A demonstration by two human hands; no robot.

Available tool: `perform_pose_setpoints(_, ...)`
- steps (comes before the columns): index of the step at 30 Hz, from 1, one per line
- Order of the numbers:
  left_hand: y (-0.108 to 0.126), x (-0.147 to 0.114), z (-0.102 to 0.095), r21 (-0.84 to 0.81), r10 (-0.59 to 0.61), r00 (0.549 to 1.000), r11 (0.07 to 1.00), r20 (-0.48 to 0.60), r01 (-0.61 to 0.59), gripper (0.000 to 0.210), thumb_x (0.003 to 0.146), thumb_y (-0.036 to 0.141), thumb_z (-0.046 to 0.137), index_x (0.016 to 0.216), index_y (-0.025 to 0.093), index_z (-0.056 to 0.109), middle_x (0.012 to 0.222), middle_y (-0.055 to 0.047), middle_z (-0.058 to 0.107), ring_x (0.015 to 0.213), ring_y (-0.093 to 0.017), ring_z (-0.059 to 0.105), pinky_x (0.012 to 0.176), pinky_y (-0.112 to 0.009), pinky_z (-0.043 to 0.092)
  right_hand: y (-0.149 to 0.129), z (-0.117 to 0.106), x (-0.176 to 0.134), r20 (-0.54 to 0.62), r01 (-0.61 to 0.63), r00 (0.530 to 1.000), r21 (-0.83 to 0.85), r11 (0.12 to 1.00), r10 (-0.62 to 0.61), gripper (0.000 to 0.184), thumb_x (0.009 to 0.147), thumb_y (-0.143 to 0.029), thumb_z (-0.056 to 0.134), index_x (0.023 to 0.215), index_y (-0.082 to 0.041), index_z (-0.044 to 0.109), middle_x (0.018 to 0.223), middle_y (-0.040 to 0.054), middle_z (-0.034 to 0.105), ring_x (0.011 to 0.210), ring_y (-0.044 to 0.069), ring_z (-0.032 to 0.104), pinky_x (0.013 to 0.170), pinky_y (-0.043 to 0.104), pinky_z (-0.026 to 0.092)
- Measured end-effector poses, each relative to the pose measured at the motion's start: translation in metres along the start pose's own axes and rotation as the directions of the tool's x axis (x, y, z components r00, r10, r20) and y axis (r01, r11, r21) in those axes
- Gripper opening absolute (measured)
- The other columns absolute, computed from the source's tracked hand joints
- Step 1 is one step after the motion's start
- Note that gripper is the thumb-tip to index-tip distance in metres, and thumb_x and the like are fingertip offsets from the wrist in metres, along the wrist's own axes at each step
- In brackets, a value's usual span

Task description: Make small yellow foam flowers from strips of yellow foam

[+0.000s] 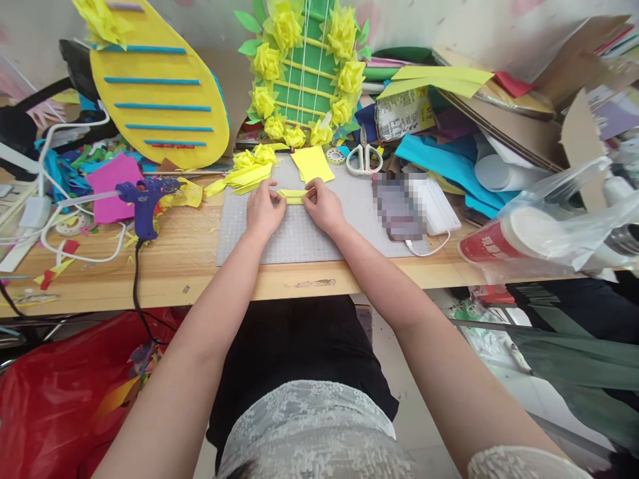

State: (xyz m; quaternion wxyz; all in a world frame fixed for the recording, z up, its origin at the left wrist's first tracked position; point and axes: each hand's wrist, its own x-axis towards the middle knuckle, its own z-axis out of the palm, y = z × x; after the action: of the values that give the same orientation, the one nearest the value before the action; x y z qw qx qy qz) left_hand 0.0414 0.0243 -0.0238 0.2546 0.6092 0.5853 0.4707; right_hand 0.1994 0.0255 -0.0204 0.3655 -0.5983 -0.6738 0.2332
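Between my two hands a narrow folded strip of yellow paper [293,197] lies stretched level above the grey cutting mat [319,246]. My left hand [264,207] pinches its left end, and my right hand [323,205] pinches the right end. Just beyond them sits a stack of square yellow paper sheets [313,163]. Folded yellow paper pieces [249,174] and crumpled yellow paper flowers [262,156] lie beyond my left hand. White-handled scissors [364,159] rest at the mat's far edge.
A blue glue gun [144,203] with its cord stands at left. A phone [399,206] and white power bank [435,203] lie right, near a bagged red cup [492,243]. Behind stand a yellow board [160,93] and a green flower-trimmed board [312,80]. Cardboard [499,126] piles up right.
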Motion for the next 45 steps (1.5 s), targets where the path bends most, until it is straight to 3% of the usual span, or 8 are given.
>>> perform_pose_setpoints(7,-0.006,0.003,0.005,-0.022,0.043,0.999,0.999,-0.023,-0.043,0.036,0.067,0.006,0.064,0.097,0.024,0.054,0.070,0.001,0.057,0.098,-0.026,0.055,0.105,-0.044,0.034,-0.006,0.001,-0.001,0.039,-0.021,0.999,-0.069,0.997,0.024,0.023,0.081,-0.016,0.049,0.103,-0.022,0.053,0.088,0.0042,0.065,0.079,0.020,0.057,0.082,0.038,0.045)
perform_pose_setpoints(11,0.005,0.002,0.005,0.180,0.027,0.999,0.983,0.022,-0.031,0.035,0.071,0.010,0.061,0.102,0.023,0.051,0.077,-0.003,0.061,0.105,-0.029,0.054,0.104,-0.046,0.034,-0.007,0.002,-0.002,0.022,0.006,1.000,-0.133,0.991,-0.003,0.023,0.082,-0.016,0.047,0.103,-0.021,0.053,0.088,0.0050,0.064,0.082,0.020,0.057,0.081,0.036,0.044)
perform_pose_setpoints(15,0.022,-0.002,0.003,0.424,-0.010,0.998,0.905,0.055,-0.014,0.036,0.077,0.012,0.055,0.110,0.022,0.050,0.088,-0.006,0.066,0.110,-0.028,0.053,0.102,-0.044,0.037,-0.015,0.000,-0.005,0.076,0.026,0.997,-0.313,0.949,-0.003,0.023,0.086,-0.017,0.042,0.106,-0.018,0.053,0.096,0.0084,0.065,0.085,0.020,0.058,0.079,0.033,0.044)
perform_pose_setpoints(18,0.028,-0.004,0.002,0.494,-0.010,0.998,0.869,0.069,-0.025,0.035,0.078,0.012,0.053,0.111,0.021,0.051,0.089,-0.007,0.066,0.109,-0.029,0.053,0.100,-0.044,0.038,-0.021,-0.002,-0.007,0.106,0.054,0.994,-0.414,0.908,-0.011,0.023,0.089,-0.016,0.039,0.105,-0.015,0.055,0.102,0.0116,0.065,0.088,0.021,0.058,0.078,0.032,0.043)
perform_pose_setpoints(22,0.028,-0.004,0.003,0.504,-0.002,0.997,0.863,0.082,-0.040,0.029,0.079,0.012,0.052,0.107,0.021,0.056,0.088,-0.007,0.064,0.106,-0.029,0.052,0.098,-0.044,0.038,-0.025,-0.002,-0.009,0.121,0.071,0.992,-0.468,0.881,-0.015,0.025,0.091,-0.016,0.037,0.107,-0.014,0.056,0.104,0.0132,0.064,0.090,0.022,0.059,0.078,0.032,0.042)
perform_pose_setpoints(29,0.026,-0.005,0.006,0.524,0.094,0.986,0.837,0.139,-0.154,0.017,0.081,0.015,0.050,0.078,0.023,0.065,0.097,-0.011,0.063,0.111,-0.032,0.048,0.096,-0.048,0.037,-0.030,-0.003,-0.010,0.145,0.084,0.989,-0.494,0.865,-0.014,0.030,0.093,-0.013,0.033,0.112,-0.016,0.055,0.114,0.0129,0.060,0.095,0.021,0.059,0.077,0.031,0.044)
perform_pose_setpoints(38,0.028,-0.006,0.006,0.531,0.071,0.990,0.838,0.121,-0.125,0.008,0.077,0.026,0.061,0.076,0.023,0.068,0.099,-0.011,0.060,0.114,-0.035,0.046,0.100,-0.051,0.034,-0.027,0.001,-0.010,0.126,0.101,0.991,-0.461,0.881,-0.048,0.023,0.091,-0.020,0.042,0.110,-0.015,0.054,0.111,0.0139,0.060,0.095,0.023,0.058,0.080,0.034,0.046)
perform_pose_setpoints(45,0.023,-0.004,0.001,0.535,0.013,0.997,0.843,0.077,-0.052,0.021,0.075,0.012,0.054,0.077,0.024,0.071,0.100,-0.009,0.058,0.113,-0.031,0.047,0.101,-0.049,0.035,-0.024,-0.004,-0.011,0.117,0.025,0.993,-0.397,0.917,0.023,0.034,0.084,-0.006,0.036,0.113,-0.015,0.051,0.116,0.0144,0.053,0.093,0.022,0.056,0.078,0.035,0.047)
